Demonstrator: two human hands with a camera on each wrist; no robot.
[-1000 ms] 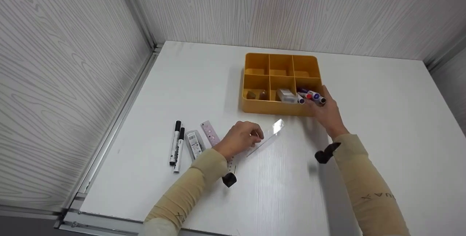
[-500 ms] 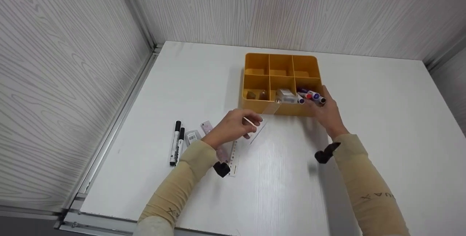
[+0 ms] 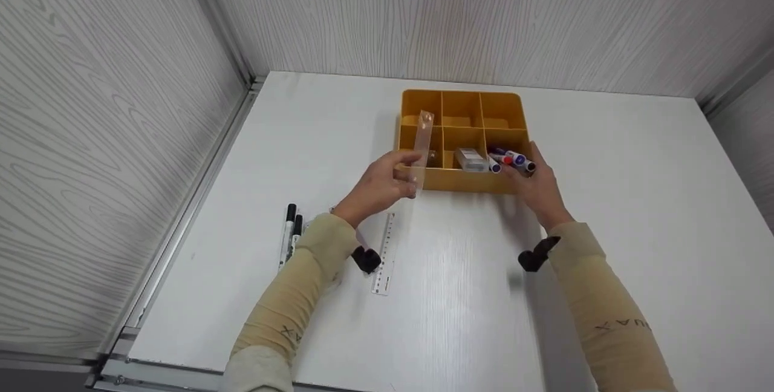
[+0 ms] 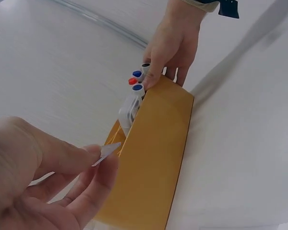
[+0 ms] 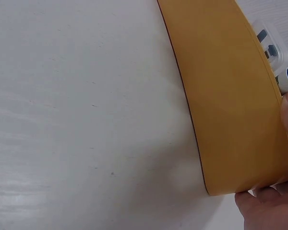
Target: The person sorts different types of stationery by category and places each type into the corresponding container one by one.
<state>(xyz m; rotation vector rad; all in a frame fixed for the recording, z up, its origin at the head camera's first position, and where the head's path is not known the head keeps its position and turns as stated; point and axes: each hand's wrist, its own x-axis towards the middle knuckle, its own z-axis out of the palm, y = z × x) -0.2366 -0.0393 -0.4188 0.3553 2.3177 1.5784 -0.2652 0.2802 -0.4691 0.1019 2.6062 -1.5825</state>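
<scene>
Between thumb and fingertips, my left hand (image 3: 378, 185) pinches a clear plastic ruler-like strip (image 3: 424, 132). The strip stands tilted over the front left of the orange compartment box (image 3: 459, 181); in the left wrist view only its short end (image 4: 108, 150) shows. My right hand (image 3: 537, 189) grips the box's front right corner, thumb over the rim and fingers against the side. Several capped markers (image 3: 508, 160) lean in the near right compartment beside that thumb. A small clear case (image 3: 471, 160) sits in the near middle one. The strip partly hides the near left compartment's contents.
A white-edged ruler (image 3: 383, 259) lies on the white table below my left hand. Two black-capped markers (image 3: 290, 231) lie farther left, partly behind the left sleeve. Grained panels (image 3: 453, 17) wall the back and left sides.
My left hand has lifted the clear strip off the table and carried it forward over the box's left side, turning it more upright. My right hand keeps its grip on the corner.
</scene>
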